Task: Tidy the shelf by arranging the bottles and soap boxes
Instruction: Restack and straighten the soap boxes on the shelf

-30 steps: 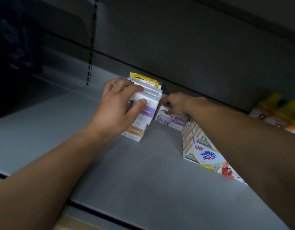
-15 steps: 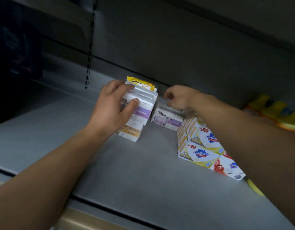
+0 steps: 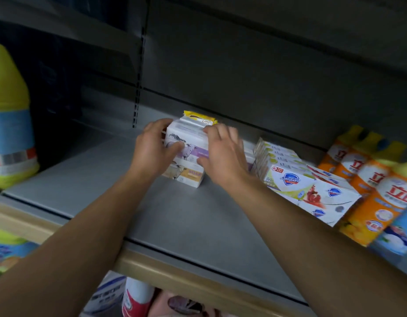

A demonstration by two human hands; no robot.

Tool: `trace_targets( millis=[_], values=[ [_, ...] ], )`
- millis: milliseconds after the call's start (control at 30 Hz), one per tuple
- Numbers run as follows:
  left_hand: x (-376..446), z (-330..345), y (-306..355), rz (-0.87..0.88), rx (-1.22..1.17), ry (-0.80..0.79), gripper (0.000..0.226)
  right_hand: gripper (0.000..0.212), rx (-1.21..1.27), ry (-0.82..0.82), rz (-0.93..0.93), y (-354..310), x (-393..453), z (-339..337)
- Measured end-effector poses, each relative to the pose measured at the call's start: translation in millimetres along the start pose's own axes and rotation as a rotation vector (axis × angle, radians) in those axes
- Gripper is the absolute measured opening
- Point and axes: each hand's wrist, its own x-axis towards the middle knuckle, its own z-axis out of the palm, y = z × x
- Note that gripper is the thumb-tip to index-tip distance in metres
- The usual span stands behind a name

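A stack of white and purple goat-milk soap boxes (image 3: 188, 143) stands at the back middle of the grey shelf (image 3: 175, 216), with a yellow-topped pack (image 3: 199, 116) behind it. My left hand (image 3: 153, 154) grips the stack's left side, thumb across the front. My right hand (image 3: 223, 154) grips its right side, fingers curled over the top edge. A tan-labelled box (image 3: 186, 175) lies at the bottom. To the right lies a row of white Safeguard soap boxes (image 3: 289, 177). Orange bottles (image 3: 371, 186) with yellow caps stand further right.
A large yellow-green bottle with a blue label (image 3: 10, 120) stands at the shelf's left end. The shelf's wooden front edge (image 3: 198, 280) runs below my arms. More bottles (image 3: 134, 298) show on the shelf underneath. A blue-labelled bottle (image 3: 401, 229) is at the far right.
My right hand left the low purple box on the right and came over to grip the stack's right side. The view pulled back and tilted, showing bottles at both ends.
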Motion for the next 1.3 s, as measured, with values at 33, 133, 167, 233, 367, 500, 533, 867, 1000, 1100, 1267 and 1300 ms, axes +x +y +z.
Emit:
trace_targets(
  millis=[33,133,167,233,367,500,533,867,1000,1100,1267,1300],
  values=[
    [-1,-3,1,0.011,-0.017,-0.008,0.053,0.064,0.039,0.016,0.023,-4,0,-3],
    [-4,-11,5,0.074,-0.053,-0.063,0.051,0.056,0.274,0.027,0.105,-8,-6,-14],
    [-6,-14,8,0.092,-0.077,-0.078,0.049,0.055,0.368,0.024,0.132,-7,-10,-19],
    [-15,-20,14,0.118,-0.167,-0.116,0.041,0.053,0.539,0.006,0.171,-2,-21,-30],
    [-46,-22,35,0.015,-0.379,-0.230,0.034,0.048,0.785,-0.030,0.222,10,-58,-47],
    [-82,-11,59,-0.201,-0.534,-0.274,0.015,0.044,0.973,0.032,0.243,26,-106,-54],
    [-90,-6,64,-0.288,-0.581,-0.281,0.013,0.048,1.014,0.027,0.248,31,-119,-55],
    [-130,13,76,-0.493,-0.691,-0.374,0.017,0.063,1.087,-0.052,0.417,57,-184,-42],
    [-137,11,75,-0.365,-0.601,-0.489,0.027,0.042,1.198,-0.030,0.556,58,-183,-40],
    [-142,10,80,-0.288,-0.429,-0.482,0.060,0.048,1.297,-0.019,0.703,59,-181,-44],
    [-144,11,87,-0.265,-0.170,-0.429,0.069,0.049,1.242,-0.040,0.766,60,-178,-46],
    [-144,11,89,-0.262,-0.139,-0.422,0.067,0.053,1.239,-0.038,0.785,60,-178,-45]
  ],
)
